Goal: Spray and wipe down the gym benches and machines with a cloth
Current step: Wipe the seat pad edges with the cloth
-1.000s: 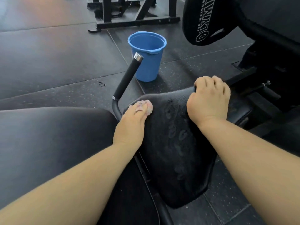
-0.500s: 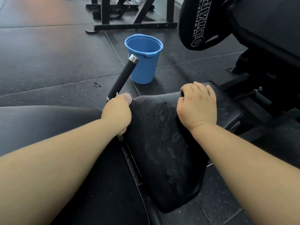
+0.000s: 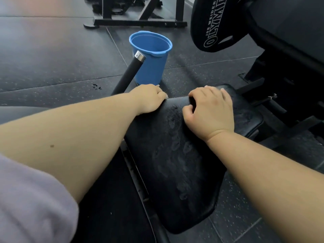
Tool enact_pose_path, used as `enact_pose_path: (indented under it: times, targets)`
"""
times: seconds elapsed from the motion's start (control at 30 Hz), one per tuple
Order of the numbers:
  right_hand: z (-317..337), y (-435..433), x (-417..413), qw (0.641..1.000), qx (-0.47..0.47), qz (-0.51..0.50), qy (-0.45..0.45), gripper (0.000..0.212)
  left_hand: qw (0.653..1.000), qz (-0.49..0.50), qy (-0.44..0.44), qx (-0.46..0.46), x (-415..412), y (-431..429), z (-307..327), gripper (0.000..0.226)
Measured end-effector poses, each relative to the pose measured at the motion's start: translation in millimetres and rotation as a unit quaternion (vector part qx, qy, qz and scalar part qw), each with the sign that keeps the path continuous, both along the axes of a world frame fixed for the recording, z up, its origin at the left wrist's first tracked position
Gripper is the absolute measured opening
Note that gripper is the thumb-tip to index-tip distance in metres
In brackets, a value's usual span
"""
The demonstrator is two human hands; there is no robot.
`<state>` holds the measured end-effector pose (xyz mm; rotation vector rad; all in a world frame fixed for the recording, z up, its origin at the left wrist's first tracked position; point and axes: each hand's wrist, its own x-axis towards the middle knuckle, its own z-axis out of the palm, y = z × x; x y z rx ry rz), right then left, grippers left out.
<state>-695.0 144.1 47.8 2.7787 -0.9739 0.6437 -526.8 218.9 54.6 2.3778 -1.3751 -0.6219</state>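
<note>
A black padded seat (image 3: 175,163) of a gym machine lies in front of me, with wet smear marks down its middle. My left hand (image 3: 149,99) is curled over the seat's far left corner. Only a pale sliver of the cloth (image 3: 165,97) shows at its fingertips; the rest is hidden under the hand. My right hand (image 3: 210,111) grips the seat's far edge, fingers curled over it, thumb on top.
A blue bucket (image 3: 150,67) stands on the rubber floor just beyond the seat. A black handle bar (image 3: 129,72) with a metal cap rises past my left hand. A black weight plate (image 3: 215,23) and the machine frame stand at right, a rack base (image 3: 140,23) behind.
My left hand has slid with the cloth from the seat's left side up to its far left corner, and the cloth is now almost hidden. My right hand has kept its grip.
</note>
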Motion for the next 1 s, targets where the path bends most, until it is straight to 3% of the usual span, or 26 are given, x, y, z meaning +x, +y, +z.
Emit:
enact_pose_path:
  times: [0.23,0.37,0.4,0.5,0.57,0.63,0.7,0.77,0.87,1.0]
  targets:
    - [-4,1,4,0.992,-0.075,0.094,0.037,0.036,0.986,0.130,0.068,0.074,2,9,7,0.035]
    - [-3,2,7,0.992,-0.068,0.099,0.046,0.036,0.978,0.151,0.033,0.141,15,30,-4,0.065]
    - [-3,2,7,0.991,-0.067,0.102,0.046,0.035,0.975,0.139,0.006,0.176,17,34,-5,0.060]
    - [-4,0,7,0.991,-0.065,0.112,0.043,0.032,0.954,0.142,-0.002,0.263,18,42,3,0.011]
    - [-4,0,8,0.991,-0.060,0.113,0.041,0.033,0.940,0.152,0.024,0.303,20,47,2,0.012]
    - [-4,-1,6,0.991,-0.068,0.110,0.036,0.033,0.950,0.163,0.049,0.262,26,47,0,0.019]
    - [-5,-2,7,0.990,-0.068,0.115,0.032,0.033,0.971,0.207,0.060,0.108,39,41,-7,0.026]
    - [-5,-1,8,0.990,-0.064,0.119,0.029,0.033,0.968,0.215,0.122,-0.033,41,33,-11,0.035]
    - [-7,-1,7,0.991,-0.071,0.112,0.024,0.032,0.965,0.191,0.179,-0.011,29,28,-22,0.038]
    - [-7,-3,8,0.991,-0.071,0.111,0.030,0.031,0.980,0.150,0.111,0.070,27,35,-29,0.061]
